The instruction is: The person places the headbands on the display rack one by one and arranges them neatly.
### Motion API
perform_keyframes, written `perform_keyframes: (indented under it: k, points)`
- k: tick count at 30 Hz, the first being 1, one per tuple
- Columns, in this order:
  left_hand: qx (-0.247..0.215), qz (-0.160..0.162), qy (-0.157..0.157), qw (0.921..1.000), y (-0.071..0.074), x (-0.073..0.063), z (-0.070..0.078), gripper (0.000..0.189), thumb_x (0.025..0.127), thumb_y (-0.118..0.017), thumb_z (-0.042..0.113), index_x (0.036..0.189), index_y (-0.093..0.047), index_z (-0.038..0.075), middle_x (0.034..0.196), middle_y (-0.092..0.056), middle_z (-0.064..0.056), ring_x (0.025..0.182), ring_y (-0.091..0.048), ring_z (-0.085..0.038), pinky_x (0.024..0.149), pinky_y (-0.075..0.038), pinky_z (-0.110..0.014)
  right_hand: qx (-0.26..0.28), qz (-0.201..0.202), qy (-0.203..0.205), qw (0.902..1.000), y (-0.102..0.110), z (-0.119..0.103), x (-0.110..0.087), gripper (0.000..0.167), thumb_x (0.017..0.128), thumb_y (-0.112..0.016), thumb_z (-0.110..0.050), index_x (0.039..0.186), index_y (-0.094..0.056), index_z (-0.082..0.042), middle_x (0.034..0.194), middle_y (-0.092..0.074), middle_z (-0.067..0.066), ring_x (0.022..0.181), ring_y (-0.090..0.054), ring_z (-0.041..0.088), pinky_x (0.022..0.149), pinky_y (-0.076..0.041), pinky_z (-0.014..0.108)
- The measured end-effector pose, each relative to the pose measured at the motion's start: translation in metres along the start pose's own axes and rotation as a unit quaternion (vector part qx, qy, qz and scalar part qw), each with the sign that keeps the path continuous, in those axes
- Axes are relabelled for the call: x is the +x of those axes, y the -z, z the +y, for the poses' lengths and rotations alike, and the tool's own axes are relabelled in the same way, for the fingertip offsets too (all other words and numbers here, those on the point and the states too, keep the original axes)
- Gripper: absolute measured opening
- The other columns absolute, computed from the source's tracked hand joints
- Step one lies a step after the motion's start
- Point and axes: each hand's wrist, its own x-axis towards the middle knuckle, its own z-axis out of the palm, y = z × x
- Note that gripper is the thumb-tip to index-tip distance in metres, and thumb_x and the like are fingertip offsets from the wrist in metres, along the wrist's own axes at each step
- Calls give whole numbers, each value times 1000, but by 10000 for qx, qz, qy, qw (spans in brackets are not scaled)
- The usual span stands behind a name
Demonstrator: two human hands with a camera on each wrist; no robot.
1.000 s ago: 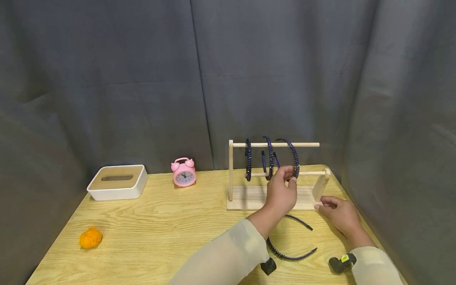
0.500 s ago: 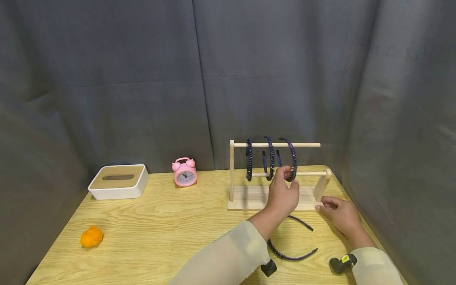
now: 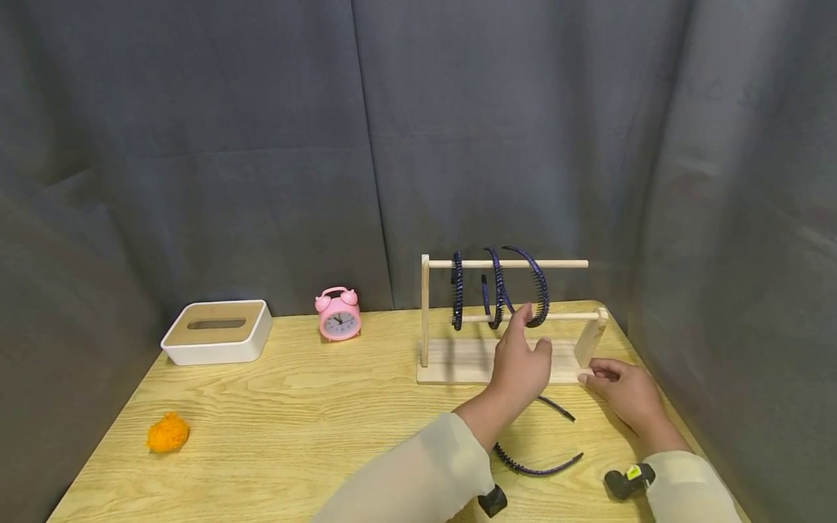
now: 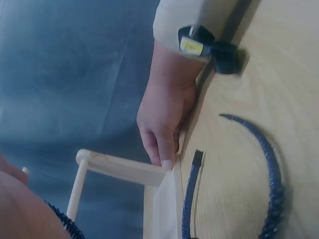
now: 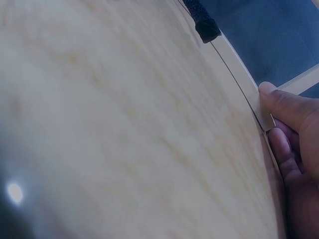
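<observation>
A wooden rack (image 3: 458, 363) with two horizontal rods stands at the table's right side. Three dark blue toothed headbands hang on it: a left headband (image 3: 457, 290), a middle headband (image 3: 498, 290) and a right headband (image 3: 541, 290). My left hand (image 3: 521, 367) is just below the right headband, index finger extended and thumb apart; whether the fingertip touches it I cannot tell. My right hand (image 3: 624, 392) pinches the right front corner of the rack's base (image 5: 244, 84), thumb on top. Another headband (image 3: 536, 472) lies on the table, partly hidden by my left arm.
A pink alarm clock (image 3: 339, 316) stands at the back of the wooden table (image 3: 294, 436). Left of it sits a white tissue box (image 3: 216, 354) with a wooden lid. An orange pompom (image 3: 168, 434) lies at the left. Grey curtains (image 3: 261, 145) enclose the back and sides.
My left thumb and index finger have spread apart and released the right headband, whose upper end has shifted slightly left. My right hand stays at the rack's corner.
</observation>
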Motion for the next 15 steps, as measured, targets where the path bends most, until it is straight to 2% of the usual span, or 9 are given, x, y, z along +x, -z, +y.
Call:
perform_keyframes:
  k: [4,7,8,10,12,13,14,15]
  points:
    - [224,-153,48,9996,6,-16,-3,62,111,-59,27,169,-37,32,172,-43,6,160,-38,-24,127,-41,-53,20,28,54,10000,0,-1,-1,54,98,-84,-39,134,-75,0,119,-81,18,96,-69,12,75,-54,22]
    - [487,-328,7,9983,16,-30,-12,60,111,-59,28,168,-39,33,173,-41,4,161,-38,-28,127,-40,-56,44,32,49,10000,0,-1,-2,55,98,-84,-40,134,-75,0,118,-81,18,96,-69,12,74,-54,23]
    - [571,-444,-53,9974,20,-34,-17,58,112,-59,28,167,-41,31,172,-42,3,154,-47,-30,122,-46,-55,42,41,39,10000,0,-1,-2,54,98,-84,-40,134,-75,0,118,-81,18,95,-69,12,74,-54,23]
    - [933,-768,-234,9924,30,-40,-29,50,113,-58,30,162,-48,27,168,-47,3,145,-55,-28,116,-51,-50,21,58,32,10000,1,-1,-1,55,98,-84,-41,135,-75,-1,118,-81,17,95,-69,11,74,-53,23]
    - [1448,-1229,-499,9805,42,-45,-44,41,114,-58,30,155,-57,25,161,-55,5,139,-60,-23,112,-54,-44,-6,53,46,10000,1,0,-1,55,99,-83,-41,135,-74,-1,118,-81,17,94,-68,11,75,-53,25]
    - [1782,-1485,-695,9702,48,-46,-51,37,114,-59,29,151,-61,23,158,-58,6,136,-62,-21,111,-55,-41,-9,37,53,10000,1,0,-1,55,99,-83,-41,136,-74,-1,118,-81,17,95,-68,11,76,-53,25]
    - [2140,-1765,-886,9567,55,-46,-59,35,114,-60,28,148,-64,23,156,-60,7,135,-63,-18,110,-56,-38,-10,34,43,10000,1,1,0,56,99,-83,-42,136,-74,-1,119,-81,17,95,-68,11,76,-53,25]
    - [2537,-2021,-1090,9397,61,-46,-65,33,114,-61,28,147,-66,23,154,-61,7,143,-57,-15,116,-52,-37,-20,18,37,10000,2,2,0,57,99,-82,-43,136,-74,-1,119,-81,17,96,-68,11,77,-54,25]
